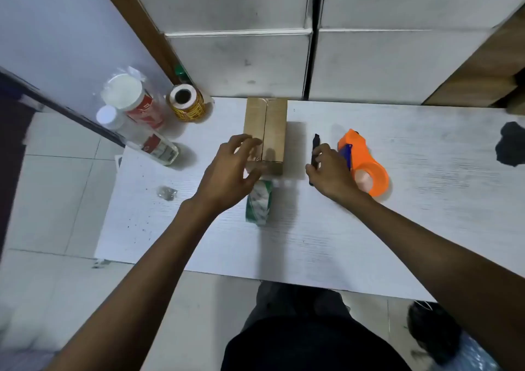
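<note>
A small brown cardboard box (270,126), taped along its top seam, stands on the white table (397,228). My left hand (230,171) hovers at the box's near left corner with relaxed, spread fingers; whether it touches the box I cannot tell. A green-and-white packet (260,204) lies under that hand, just in front of the box. My right hand (331,173) pinches a slim black tool (314,150) lying to the right of the box. An orange tape dispenser (365,161) sits right beside that hand.
At the table's back left are a roll of yellow labels (186,106), a white-capped red jar (133,100) and a lying bottle (147,140). A dark object (511,146) lies at the right edge. White cabinet fronts (241,58) rise behind the table.
</note>
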`<state>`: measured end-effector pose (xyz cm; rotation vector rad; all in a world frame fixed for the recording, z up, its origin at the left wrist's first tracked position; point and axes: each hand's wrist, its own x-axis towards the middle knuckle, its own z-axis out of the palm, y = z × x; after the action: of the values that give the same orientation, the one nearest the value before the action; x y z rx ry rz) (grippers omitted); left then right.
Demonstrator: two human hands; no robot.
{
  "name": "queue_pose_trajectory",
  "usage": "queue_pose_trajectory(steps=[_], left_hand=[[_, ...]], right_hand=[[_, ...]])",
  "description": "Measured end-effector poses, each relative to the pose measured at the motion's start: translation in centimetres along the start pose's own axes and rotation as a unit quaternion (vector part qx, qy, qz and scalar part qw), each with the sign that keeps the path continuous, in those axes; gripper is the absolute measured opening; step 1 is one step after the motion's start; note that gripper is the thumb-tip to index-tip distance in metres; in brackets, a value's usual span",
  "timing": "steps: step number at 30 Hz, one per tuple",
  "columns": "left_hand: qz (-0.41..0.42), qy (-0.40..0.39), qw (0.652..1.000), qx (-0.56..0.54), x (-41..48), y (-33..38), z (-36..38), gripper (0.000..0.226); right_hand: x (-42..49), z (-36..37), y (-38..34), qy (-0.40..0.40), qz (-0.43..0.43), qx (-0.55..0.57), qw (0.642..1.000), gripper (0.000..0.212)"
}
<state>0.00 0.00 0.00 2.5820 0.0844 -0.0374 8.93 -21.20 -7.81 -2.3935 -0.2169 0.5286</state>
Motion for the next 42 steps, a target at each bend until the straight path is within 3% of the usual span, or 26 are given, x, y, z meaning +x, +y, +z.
queue_pose_trajectory(steps=[6, 12, 17, 21, 25, 30, 34, 38, 42], left_hand=[[0.05, -0.127, 0.987, 0.087, 1.3, -0.4, 0.3, 0.096], [0.058, -0.176, 0.975, 0.119, 1.2, -0.8, 0.3, 0.116], [0.054, -0.164, 0.976, 0.132, 1.1, -1.0, 0.8, 0.117], [0.054, -0.158, 0.976, 0.136, 1.3, -1.0, 0.7, 0.115], [0.05, -0.154, 0.978, 0.133, 1.1, -1.2, 0.7, 0.116], [0.047, -0.143, 0.981, 0.124, 0.7, -0.9, 0.9, 0.116], [0.05, -0.142, 0.98, 0.128, 0.8, -1.2, 0.9, 0.114], [0.046, -0.147, 0.98, 0.125, 0.8, -1.4, 0.8, 0.115], [0.049, -0.142, 0.98, 0.129, 0.8, -1.5, 0.8, 0.114]], right_hand=[[0.6, 1.4, -0.2, 0.027, 0.089, -0.043, 0.995, 0.059], [1.0, 3.1, -0.5, 0.044, 0.157, -0.042, 0.986, 0.047], [1.4, 3.4, -0.2, 0.045, 0.154, 0.034, 0.986, 0.027], [-0.2, 2.9, -1.1, 0.061, 0.149, 0.157, 0.974, 0.026], [-2.4, 1.9, -2.3, 0.089, 0.126, 0.202, 0.967, 0.028], [-4.3, 0.3, -2.6, 0.058, 0.125, 0.342, 0.93, 0.049], [-5.2, -0.7, -3.4, 0.026, 0.102, 0.415, 0.904, 0.028], [-5.6, -1.6, -4.3, -0.005, 0.054, 0.395, 0.917, 0.011], [-5.7, -1.9, -4.7, -0.052, 0.011, 0.35, 0.935, 0.024]])
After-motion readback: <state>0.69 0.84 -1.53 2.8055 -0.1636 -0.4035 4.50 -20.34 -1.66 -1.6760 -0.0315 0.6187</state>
